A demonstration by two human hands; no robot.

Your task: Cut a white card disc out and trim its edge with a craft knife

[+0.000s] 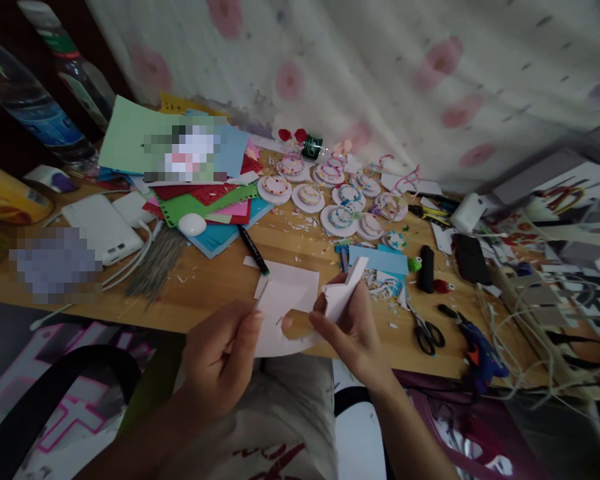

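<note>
My left hand (pixel 223 357) is closed, its thumb and fingers pinching the left edge of a white paper sheet (pixel 297 283). An opening with uneven edges shows in the sheet's lower part, and wood is visible through it. My right hand (pixel 355 333) grips a folded white paper piece (pixel 341 293) between thumb and fingers, just right of the sheet. A narrow flap of that piece sticks up. Above the sheet's left corner lies a black marker (pixel 254 250). To the right of my right hand, scissors (pixel 424 330) with black handles rest on the wooden table (pixel 210 293).
Several small decorated paper hats (pixel 343 217) stand at the back. Coloured paper (pixel 200 200), a bundle of thin wires (pixel 155 263) and a white power bank (pixel 103 227) lie left. A blue glue gun (pixel 480 353), a phone (pixel 471 259) and tangled cables (pixel 530 320) are right.
</note>
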